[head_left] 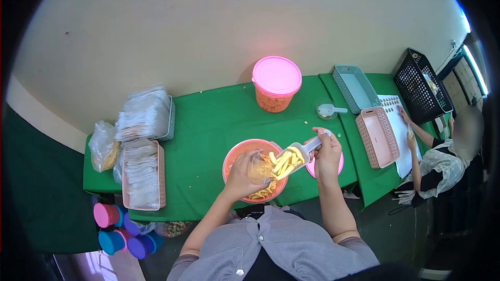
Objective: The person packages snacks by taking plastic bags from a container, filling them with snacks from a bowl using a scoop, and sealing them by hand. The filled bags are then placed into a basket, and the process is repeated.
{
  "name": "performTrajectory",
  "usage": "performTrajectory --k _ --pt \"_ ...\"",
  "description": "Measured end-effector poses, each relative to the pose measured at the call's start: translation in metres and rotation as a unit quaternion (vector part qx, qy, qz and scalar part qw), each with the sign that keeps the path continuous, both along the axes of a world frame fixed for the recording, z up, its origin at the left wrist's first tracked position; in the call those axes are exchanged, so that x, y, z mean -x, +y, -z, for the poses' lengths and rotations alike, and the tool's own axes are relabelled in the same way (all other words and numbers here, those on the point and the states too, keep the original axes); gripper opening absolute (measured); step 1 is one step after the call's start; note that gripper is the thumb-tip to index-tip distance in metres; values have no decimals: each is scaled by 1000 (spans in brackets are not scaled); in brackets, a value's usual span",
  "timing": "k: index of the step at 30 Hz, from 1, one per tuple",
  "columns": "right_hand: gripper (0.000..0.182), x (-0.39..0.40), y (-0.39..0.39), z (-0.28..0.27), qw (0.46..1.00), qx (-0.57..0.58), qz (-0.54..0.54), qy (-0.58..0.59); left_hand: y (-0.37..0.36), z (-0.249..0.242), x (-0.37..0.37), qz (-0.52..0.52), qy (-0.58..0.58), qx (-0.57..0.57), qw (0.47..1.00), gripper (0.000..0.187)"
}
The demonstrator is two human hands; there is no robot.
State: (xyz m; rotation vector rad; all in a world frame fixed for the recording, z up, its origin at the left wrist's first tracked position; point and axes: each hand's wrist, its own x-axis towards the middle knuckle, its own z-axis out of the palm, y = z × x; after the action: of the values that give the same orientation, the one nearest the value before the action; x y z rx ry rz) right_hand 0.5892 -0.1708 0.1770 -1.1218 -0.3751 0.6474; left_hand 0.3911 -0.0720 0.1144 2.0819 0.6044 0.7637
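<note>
My left hand (240, 176) is wrapped around a small clear plastic cup (258, 171), tilted over an orange-pink bucket (227, 162). My right hand (327, 153) grips the handle of a white scoop (308, 148). Yellow stick-shaped snacks (286, 162) fill the scoop, and its front end is at the mouth of the cup. More yellow snacks (265, 192) lie inside the bucket below. How much is in the cup is hard to make out. Partly hidden under my right forearm, a pink round lid (339, 164) lies on the green-covered table (198, 161).
A pink-lidded tub (276, 80) stands at the back. Baskets of clear bags (141, 174) are on the left. A small scoop rests in a clear bowl (325, 110). To the right are a teal basket (357, 88), pink basket (377, 138), black crate (422, 83) and another person (442, 169).
</note>
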Motion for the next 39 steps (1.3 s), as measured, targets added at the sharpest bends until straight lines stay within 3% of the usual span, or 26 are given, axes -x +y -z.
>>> performTrajectory --k 9,23,29,32,35,39 --pt "18 12 1 -2 990 19 4 -137 2 -13 -4 15 51 -45 998 76" --pt "18 12 15 20 989 14 2 -149 16 24 -27 1 62 -72 996 69" --pt "17 17 21 43 982 41 -30 -181 14 40 -31 17 52 -19 998 71" --pt "16 27 21 53 956 109 -44 -267 12 45 -30 28 51 -35 998 73" --pt "15 33 22 61 950 94 -71 -289 11 55 -28 29 49 -29 998 75" --pt "17 28 21 54 970 51 -32 -237 11 59 -22 -15 44 45 998 72"
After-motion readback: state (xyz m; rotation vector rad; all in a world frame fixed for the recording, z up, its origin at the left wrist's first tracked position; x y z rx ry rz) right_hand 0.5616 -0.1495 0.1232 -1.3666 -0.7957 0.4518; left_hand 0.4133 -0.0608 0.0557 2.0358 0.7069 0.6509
